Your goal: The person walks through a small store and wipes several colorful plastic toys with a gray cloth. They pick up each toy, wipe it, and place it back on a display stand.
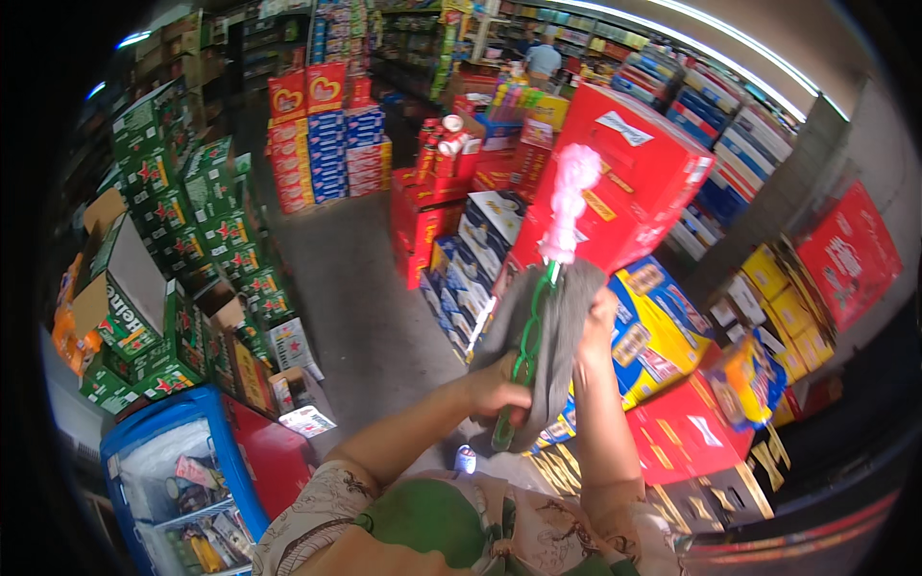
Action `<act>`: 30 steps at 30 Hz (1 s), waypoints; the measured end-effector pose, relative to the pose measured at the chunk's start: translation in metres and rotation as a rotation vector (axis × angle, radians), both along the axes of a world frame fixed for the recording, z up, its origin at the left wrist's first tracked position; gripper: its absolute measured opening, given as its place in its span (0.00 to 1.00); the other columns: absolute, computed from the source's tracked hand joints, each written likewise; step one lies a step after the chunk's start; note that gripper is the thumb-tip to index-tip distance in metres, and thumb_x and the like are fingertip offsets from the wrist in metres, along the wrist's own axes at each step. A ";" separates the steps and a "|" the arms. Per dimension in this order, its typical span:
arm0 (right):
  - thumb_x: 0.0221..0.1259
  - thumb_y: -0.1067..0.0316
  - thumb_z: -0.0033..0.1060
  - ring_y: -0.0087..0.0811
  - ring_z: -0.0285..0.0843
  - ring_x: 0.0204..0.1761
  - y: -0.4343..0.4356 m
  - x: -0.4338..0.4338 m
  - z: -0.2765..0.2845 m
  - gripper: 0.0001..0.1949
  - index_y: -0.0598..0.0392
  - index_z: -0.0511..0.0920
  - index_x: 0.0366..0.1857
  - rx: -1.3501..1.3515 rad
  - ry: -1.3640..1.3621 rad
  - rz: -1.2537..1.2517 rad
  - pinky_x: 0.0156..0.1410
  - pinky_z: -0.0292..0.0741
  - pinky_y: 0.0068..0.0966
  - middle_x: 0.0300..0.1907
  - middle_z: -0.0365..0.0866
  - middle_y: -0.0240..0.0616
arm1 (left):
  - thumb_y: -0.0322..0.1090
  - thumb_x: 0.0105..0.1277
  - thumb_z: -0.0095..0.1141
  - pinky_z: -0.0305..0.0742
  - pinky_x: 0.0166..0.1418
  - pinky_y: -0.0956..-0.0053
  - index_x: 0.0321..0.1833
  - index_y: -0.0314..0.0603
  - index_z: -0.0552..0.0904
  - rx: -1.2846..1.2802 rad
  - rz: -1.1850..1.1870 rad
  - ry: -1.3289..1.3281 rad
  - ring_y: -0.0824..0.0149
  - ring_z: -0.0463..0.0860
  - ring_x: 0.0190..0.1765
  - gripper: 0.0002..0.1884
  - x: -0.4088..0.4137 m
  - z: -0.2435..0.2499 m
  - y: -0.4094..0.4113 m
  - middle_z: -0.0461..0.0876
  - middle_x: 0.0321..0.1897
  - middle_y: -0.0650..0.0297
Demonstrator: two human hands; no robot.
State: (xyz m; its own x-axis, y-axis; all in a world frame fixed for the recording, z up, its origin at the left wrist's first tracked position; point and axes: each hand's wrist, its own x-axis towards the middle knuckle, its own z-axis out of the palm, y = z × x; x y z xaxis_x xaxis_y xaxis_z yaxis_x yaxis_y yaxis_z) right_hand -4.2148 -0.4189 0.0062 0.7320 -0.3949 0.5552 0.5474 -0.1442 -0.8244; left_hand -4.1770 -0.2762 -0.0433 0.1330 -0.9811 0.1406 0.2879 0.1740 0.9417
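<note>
My left hand (504,392) is closed around a green plastic strip with loops (531,338), low on its length. A pink, knobbly plastic piece (569,201) stands at the strip's upper end; I cannot tell what the whole item is. A grey cloth (562,345) hangs behind and beside the strip. My right hand (598,317) grips the cloth's right edge near its top. Both forearms reach forward from a patterned short-sleeved top with a green panel.
Green beer cartons (173,317) are stacked at left, above a blue-rimmed freezer (230,446) holding packets. Large red cartons (627,165) and blue-yellow packs (655,324) stand just ahead and right. Grey floor (346,288) runs between the stacks. A person (543,61) is far back.
</note>
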 end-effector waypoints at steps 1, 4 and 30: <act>0.49 0.77 0.60 0.20 0.77 0.32 0.004 0.024 0.005 0.07 0.60 0.78 0.34 0.240 0.052 0.174 0.35 0.74 0.18 0.30 0.80 0.31 | 0.24 0.51 0.52 0.67 0.19 0.81 0.39 0.36 0.81 -0.002 0.039 0.018 0.75 0.75 0.17 0.11 0.020 -0.012 -0.007 0.80 0.20 0.64; 0.56 0.67 0.57 0.24 0.79 0.33 -0.015 0.103 -0.012 0.11 0.57 0.77 0.42 0.381 0.029 0.542 0.39 0.75 0.21 0.33 0.80 0.32 | 0.23 0.50 0.56 0.65 0.17 0.82 0.38 0.36 0.80 -0.050 0.062 0.159 0.74 0.74 0.15 0.11 0.076 -0.028 -0.020 0.80 0.20 0.63; 0.52 0.75 0.50 0.29 0.78 0.41 0.085 0.539 -0.098 0.09 0.61 0.76 0.38 -0.269 -0.115 0.467 0.48 0.74 0.25 0.37 0.80 0.35 | 0.39 0.69 0.46 0.70 0.28 0.76 0.39 0.34 0.77 0.152 1.155 -0.689 0.70 0.76 0.24 0.13 0.478 -0.091 0.087 0.78 0.25 0.59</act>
